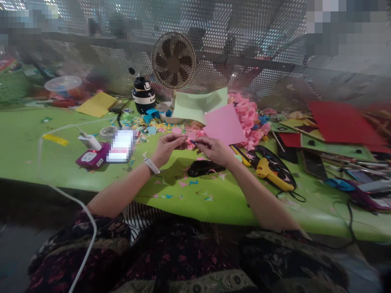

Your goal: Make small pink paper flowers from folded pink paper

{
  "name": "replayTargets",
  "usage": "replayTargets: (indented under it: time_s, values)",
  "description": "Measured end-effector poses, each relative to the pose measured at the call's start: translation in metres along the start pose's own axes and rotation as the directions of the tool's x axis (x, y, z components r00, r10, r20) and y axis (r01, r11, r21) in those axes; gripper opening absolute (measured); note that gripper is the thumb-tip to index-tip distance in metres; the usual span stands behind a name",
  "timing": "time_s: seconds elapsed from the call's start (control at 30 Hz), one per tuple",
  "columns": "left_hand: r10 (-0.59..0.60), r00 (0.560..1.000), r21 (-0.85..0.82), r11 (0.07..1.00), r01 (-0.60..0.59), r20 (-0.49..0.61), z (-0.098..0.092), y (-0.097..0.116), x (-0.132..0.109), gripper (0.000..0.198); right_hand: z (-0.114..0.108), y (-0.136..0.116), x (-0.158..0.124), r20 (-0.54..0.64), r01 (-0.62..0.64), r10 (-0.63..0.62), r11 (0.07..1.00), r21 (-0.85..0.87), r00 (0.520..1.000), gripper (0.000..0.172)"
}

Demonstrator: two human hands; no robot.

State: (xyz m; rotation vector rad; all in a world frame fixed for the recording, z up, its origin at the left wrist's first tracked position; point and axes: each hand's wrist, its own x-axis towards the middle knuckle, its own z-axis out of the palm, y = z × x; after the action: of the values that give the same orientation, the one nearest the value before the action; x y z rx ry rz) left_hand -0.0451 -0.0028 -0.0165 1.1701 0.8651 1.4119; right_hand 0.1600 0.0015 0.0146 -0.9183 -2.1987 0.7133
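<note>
- Nearest, dark patterned clothing [171,252] lies below the front edge of the green desk [220,209].
- Small pink, blue and white paper scraps [193,182] are scattered near that edge.
- A black object [200,167], too blurred to name, lies just in front of the right hand [213,148].
- Above the desk, the left hand [168,148], with a white band [152,166] at its wrist, pinches a small pink piece [190,143]; the right hand's fingertips are drawn narrow on the same piece, so it sits between the two hands. A tiny dark spot there is unclear.
- To the left, a lit phone [121,147] lies beside a purple box [91,158] with a white plug [90,142].
- To the right, a yellow glue gun [275,175] rests on a black tray [279,159].
- Just beyond the hands, a pink sheet [225,124] overlaps a pale green sheet [198,106], beside a heap of pink paper shapes [246,114].
- Farther back stand a black bottle [143,95] and a round fan [173,61], before a perforated screen [220,57].
</note>
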Motion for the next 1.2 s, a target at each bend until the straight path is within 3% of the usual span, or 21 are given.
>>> replayTargets:
  time_s: [0.53, 0.67, 0.83, 1.03, 1.2]
  values:
    - [-0.024, 0.999, -0.02, 1.0, 0.024, 0.024, 0.001, 0.0, 0.0, 0.035, 0.0, 0.002, -0.001, 0.061, -0.025, 0.023, 0.999, 0.035, 0.998, 0.026]
    - [0.032, 0.999, -0.038, 0.999, -0.033, -0.015, 0.002, 0.0, 0.001, 0.036, 0.008, -0.001, -0.001, -0.025, 0.012, -0.013, 0.997, -0.071, 1.0, 0.028]
    - [0.1, 0.995, 0.027, 0.995, -0.099, -0.03, 0.003, 0.001, 0.0, 0.039, 0.017, 0.002, 0.0, -0.168, 0.117, -0.149, 0.976, -0.183, 0.974, 0.026]
    - [0.127, 0.992, 0.022, 0.992, -0.126, -0.007, 0.005, 0.001, -0.001, 0.038, 0.017, 0.007, 0.001, -0.188, 0.101, -0.13, 0.983, -0.152, 0.974, 0.034]
    - [0.102, 0.995, 0.006, 0.995, -0.102, 0.008, 0.003, -0.002, 0.0, 0.038, 0.013, 0.008, 0.002, -0.133, 0.092, -0.103, 0.992, -0.088, 0.986, 0.034]
